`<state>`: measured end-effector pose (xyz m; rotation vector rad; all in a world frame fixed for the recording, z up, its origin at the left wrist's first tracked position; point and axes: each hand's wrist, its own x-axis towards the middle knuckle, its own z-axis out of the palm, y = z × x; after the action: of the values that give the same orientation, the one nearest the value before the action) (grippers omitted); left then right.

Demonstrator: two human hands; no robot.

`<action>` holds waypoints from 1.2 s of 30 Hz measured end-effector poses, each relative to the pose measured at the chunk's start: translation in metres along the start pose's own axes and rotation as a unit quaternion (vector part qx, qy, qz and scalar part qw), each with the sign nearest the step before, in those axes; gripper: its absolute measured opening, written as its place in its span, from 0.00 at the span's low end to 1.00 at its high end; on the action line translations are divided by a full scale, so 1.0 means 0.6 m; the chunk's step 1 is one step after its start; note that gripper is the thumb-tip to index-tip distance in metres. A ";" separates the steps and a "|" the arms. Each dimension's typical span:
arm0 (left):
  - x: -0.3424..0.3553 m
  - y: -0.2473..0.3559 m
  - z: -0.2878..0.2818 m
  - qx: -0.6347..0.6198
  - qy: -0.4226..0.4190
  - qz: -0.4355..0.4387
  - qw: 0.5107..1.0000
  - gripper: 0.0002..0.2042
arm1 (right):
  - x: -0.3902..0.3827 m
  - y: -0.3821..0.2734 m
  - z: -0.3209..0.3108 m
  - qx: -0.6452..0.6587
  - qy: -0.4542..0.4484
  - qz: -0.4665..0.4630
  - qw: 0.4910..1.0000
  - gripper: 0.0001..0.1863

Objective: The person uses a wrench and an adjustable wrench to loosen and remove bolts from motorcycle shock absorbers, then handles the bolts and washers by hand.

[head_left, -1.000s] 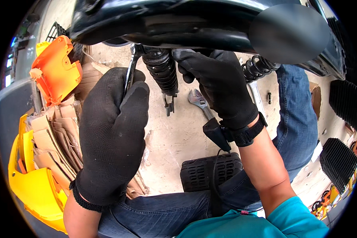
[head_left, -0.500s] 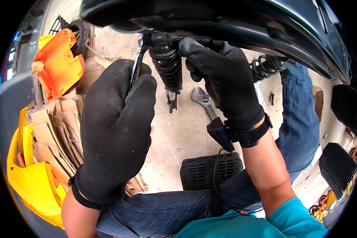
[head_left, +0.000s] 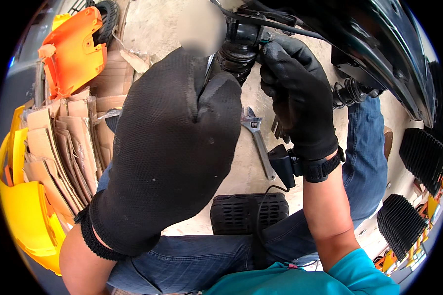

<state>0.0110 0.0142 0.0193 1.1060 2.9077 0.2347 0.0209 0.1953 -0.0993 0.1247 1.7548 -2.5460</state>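
Note:
Both my hands wear black knit gloves. My left hand (head_left: 177, 142) fills the middle of the view, closed around a thin metal tool (head_left: 209, 64) whose tip points up at a black coil shock absorber (head_left: 238, 46). My right hand (head_left: 298, 98) grips the upper end of that shock absorber, under the dark vehicle body (head_left: 379, 44). A black device (head_left: 285, 164) is strapped at my right wrist with a cable hanging from it. A second coil spring (head_left: 352, 91) shows right of my right hand.
An adjustable wrench (head_left: 258, 140) lies on the concrete floor between my hands. A black grilled box (head_left: 248, 214) sits by my knees. Cardboard pieces (head_left: 59, 147), an orange panel (head_left: 76, 49) and yellow panels (head_left: 19, 216) lie left. Black ribbed parts (head_left: 418, 157) lie right.
My view has moved closer and up toward the shock absorber. My left hand with the tool has risen and now looks much larger; my right hand stays on the shock's top.

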 end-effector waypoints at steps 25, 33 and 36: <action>0.004 -0.013 -0.001 0.043 0.006 0.077 0.996 0.15 | -0.008 -0.013 -0.003 0.150 -0.010 0.047 0.988 0.13; 0.002 -0.004 -0.006 -0.023 -0.034 0.017 0.999 0.15 | -0.023 -0.032 -0.002 0.103 -0.001 0.045 0.994 0.13; 0.005 -0.006 -0.007 0.004 -0.030 0.041 0.999 0.14 | -0.022 -0.033 -0.003 0.079 0.001 0.050 0.996 0.14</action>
<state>0.0062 0.0130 0.0232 1.2128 2.8182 0.1876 0.0325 0.2043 -0.0802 0.2146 1.5054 -2.6095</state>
